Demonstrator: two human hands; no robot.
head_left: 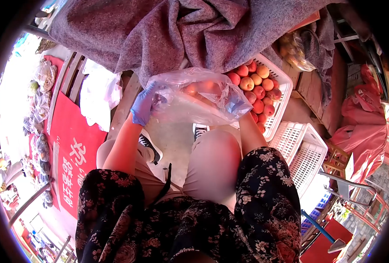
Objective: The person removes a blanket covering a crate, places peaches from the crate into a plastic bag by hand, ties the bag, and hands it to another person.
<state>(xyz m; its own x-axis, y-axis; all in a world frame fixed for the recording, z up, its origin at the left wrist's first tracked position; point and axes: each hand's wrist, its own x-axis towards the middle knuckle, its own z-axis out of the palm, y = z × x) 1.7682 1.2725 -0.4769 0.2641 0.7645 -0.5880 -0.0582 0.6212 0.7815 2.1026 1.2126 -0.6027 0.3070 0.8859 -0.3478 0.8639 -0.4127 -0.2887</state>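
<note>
A clear plastic bag (185, 103) is stretched open between my two hands, above my knees. My left hand (144, 103), in a blue glove, is closed on the bag's left edge. At the bag's right end, my right hand (238, 105) shows through the film, also in blue, seemingly inside or behind the plastic; its fingers are mostly hidden. Just right of the bag, red and yellow round fruits (259, 92) fill a white crate (284, 94). Some fruits show faintly through the bag.
A grey-purple blanket (159, 35) covers the top. White plastic bags (100, 94) hang at left beside a red banner (82, 153). White baskets (308, 155) stand at right, near a metal frame (356, 188) and red cloth (356, 127).
</note>
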